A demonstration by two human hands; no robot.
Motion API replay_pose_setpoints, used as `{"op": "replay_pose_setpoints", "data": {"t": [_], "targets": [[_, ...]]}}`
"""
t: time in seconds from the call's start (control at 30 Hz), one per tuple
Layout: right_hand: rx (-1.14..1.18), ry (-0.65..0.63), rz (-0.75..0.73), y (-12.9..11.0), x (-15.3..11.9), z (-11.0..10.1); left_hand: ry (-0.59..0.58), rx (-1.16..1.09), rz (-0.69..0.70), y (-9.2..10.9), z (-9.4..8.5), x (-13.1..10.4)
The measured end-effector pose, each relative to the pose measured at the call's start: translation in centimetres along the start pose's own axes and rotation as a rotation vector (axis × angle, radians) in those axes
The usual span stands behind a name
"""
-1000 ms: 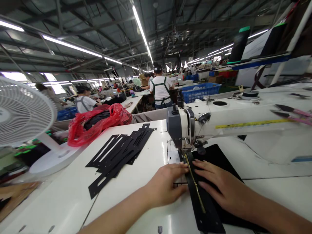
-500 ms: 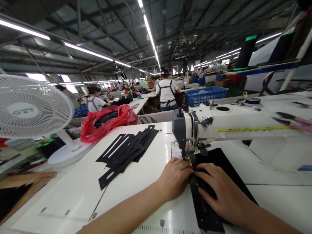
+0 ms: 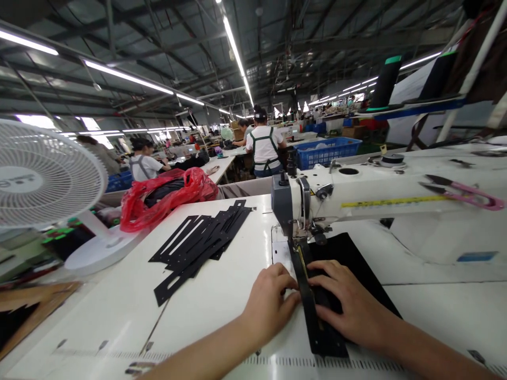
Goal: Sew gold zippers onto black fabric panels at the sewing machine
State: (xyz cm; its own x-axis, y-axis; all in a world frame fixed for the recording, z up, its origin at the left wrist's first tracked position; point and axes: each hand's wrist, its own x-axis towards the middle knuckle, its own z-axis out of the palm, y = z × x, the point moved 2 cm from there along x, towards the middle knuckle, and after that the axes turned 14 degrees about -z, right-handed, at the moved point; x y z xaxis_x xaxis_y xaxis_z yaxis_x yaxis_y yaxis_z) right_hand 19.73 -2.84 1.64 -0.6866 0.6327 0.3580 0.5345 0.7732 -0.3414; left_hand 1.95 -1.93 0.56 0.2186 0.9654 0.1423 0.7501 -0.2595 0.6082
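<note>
At the machine, our left hand (image 3: 271, 298) is at the left edge of a black strip (image 3: 317, 338) with gold zipper teeth (image 3: 301, 261). Its thumb and forefinger are bent close to that edge, and we cannot tell whether they pinch it. Our right hand (image 3: 350, 303) lies palm down, fingers spread apart, on the strip's right side and the black panel (image 3: 350, 258). The strip's far end is under the needle area of the sewing machine (image 3: 283, 206).

To the left on our white table (image 3: 222, 295), cut black pieces (image 3: 198, 237) overlap in a loose pile. Beyond them, a red plastic bag (image 3: 132, 211) gapes open, with dark material (image 3: 164, 192) bunched inside. Farther off, behind the machine head, we see a blue basket (image 3: 330, 155) with something pale showing in it, too small to name. At near left, a brown cardboard piece (image 3: 55, 295) bears black material (image 3: 16, 322). A white fan (image 3: 47, 174) stands left of the bag, and pink-handled snips (image 3: 463, 192) lie on the machine arm at right.
</note>
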Motion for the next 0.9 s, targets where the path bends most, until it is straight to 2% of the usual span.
{"op": "replay_pose_setpoints", "data": {"t": [0.1,0.27,0.4,0.47,0.57,0.63,0.73,0.9], "targets": [[0.015,0.001,0.010,-0.3,0.0,-0.1,-0.048,-0.128,-0.017,0.2,0.4,-0.9],[-0.017,0.008,-0.002,-0.5,0.1,0.0,-0.049,-0.076,0.064,0.6,0.5,-2.2],[-0.096,0.082,-0.079,-0.3,0.0,0.5,0.090,0.011,0.124,0.5,-0.4,-2.0],[-0.167,0.125,-0.158,-0.2,-0.2,0.9,0.144,0.098,0.263,0.4,-0.7,-1.4],[-0.367,0.171,-0.280,-0.2,-0.7,1.6,0.082,0.256,0.551,0.1,-0.2,-0.4],[-0.508,0.191,-0.319,-0.2,-0.9,1.9,0.062,0.324,0.651,-0.2,0.2,-0.1],[-0.614,0.211,-0.330,-0.7,-0.9,1.8,0.076,0.354,0.666,-0.5,0.4,-0.4],[-0.581,0.233,-0.348,-2.8,-2.1,0.7,0.051,0.345,0.618,-0.4,0.1,-1.4]]}}
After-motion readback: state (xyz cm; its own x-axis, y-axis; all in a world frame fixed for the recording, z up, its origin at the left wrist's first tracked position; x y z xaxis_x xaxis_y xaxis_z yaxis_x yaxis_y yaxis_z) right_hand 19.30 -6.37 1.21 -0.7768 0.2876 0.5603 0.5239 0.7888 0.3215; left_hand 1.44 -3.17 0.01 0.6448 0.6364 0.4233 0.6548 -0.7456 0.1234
